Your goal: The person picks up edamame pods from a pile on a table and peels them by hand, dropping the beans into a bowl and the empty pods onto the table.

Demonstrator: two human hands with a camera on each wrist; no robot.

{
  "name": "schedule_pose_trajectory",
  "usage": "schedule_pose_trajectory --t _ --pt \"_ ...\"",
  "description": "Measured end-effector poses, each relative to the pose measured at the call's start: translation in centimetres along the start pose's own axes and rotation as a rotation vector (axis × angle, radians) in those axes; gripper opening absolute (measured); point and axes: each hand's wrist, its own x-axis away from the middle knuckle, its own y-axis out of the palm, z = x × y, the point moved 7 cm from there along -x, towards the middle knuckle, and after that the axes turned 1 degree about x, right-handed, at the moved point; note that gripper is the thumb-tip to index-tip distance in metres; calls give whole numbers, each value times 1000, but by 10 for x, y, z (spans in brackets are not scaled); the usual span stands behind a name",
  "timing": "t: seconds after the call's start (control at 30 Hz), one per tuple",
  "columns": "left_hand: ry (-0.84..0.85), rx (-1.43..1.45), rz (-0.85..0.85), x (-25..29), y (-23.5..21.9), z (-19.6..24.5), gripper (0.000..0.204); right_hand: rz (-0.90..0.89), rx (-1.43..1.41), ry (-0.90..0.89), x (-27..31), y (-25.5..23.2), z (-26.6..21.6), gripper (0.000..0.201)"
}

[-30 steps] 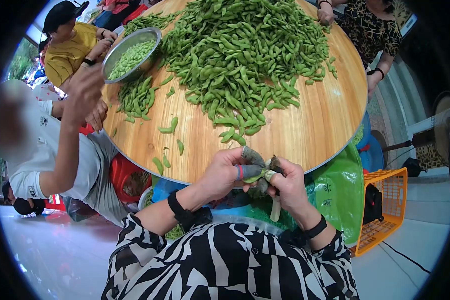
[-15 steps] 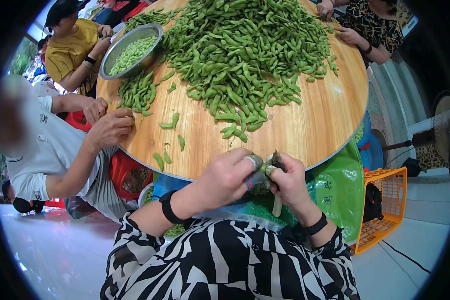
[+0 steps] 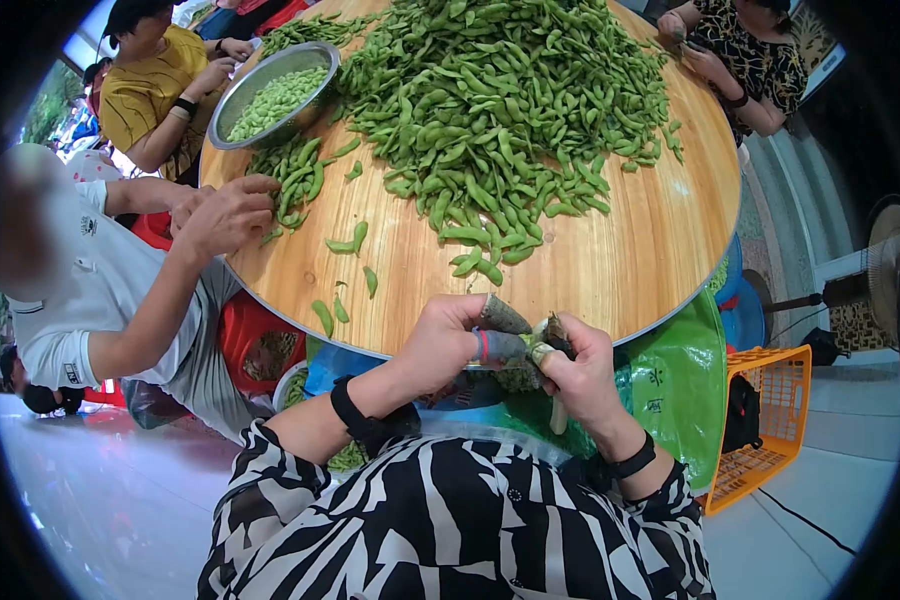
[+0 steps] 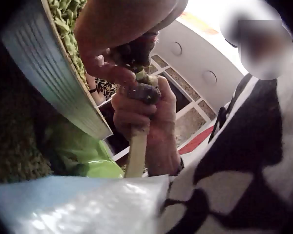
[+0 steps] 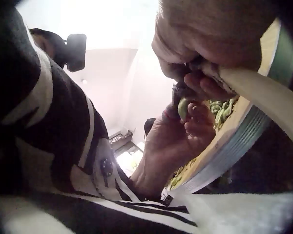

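Note:
Over the table's near edge my two hands meet. Grey covers wrap the thumb and forefinger of my left hand (image 3: 450, 335), which pinches a green soybean pod (image 5: 183, 109), seen best in the right wrist view. My right hand (image 3: 582, 372), also with covered fingertips, curls round a pale flat stick (image 4: 136, 156) whose end hangs below the palm. The right thumb is right at the pod. Fingers hide the stick's upper end. Ahead lies a big heap of soybean pods (image 3: 500, 110), with a few loose pods (image 3: 348, 240) to its left.
A metal bowl (image 3: 327, 88) of shelled beans stands at the far left of the round wooden table (image 3: 650, 240). Other people sit around it; a hand (image 3: 232, 215) at left reaches over pods. An orange crate (image 3: 785, 420) and green plastic sheet (image 3: 675, 380) are at right.
My left hand, turned over close to the right half a second ago, has drawn slightly left with its thumb and forefinger extended. The neighbour's hand at left has moved up toward the pods.

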Motion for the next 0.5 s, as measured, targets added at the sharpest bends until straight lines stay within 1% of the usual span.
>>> schedule_pose_trajectory --t 0.03,0.1,0.13,0.2,0.33,0.4,0.43,0.5 --pt "4 0 1 -2 -2 1 15 -29 -28 5 -1 -1 0 4" --pt "-150 234 -46 -2 1 -9 15 -61 -54 15 -1 0 1 5" --pt "-149 239 -42 -2 0 -12 15 -74 -67 16 0 2 0 6" --pt "-162 445 -160 -5 7 -14 14 -89 -78 10 -1 2 0 8" --pt "-167 413 -124 -4 7 -15 11 -81 -88 -4 -1 0 4 8" --pt "-121 293 -54 -5 5 -13 11 -72 -84 -9 -2 -1 5 7" --pt "-121 293 -54 -5 6 -12 11 -79 -89 -20 -3 -3 5 5" --pt "-58 104 -2 -5 4 -8 12 -84 -95 -29 -3 -2 5 3"
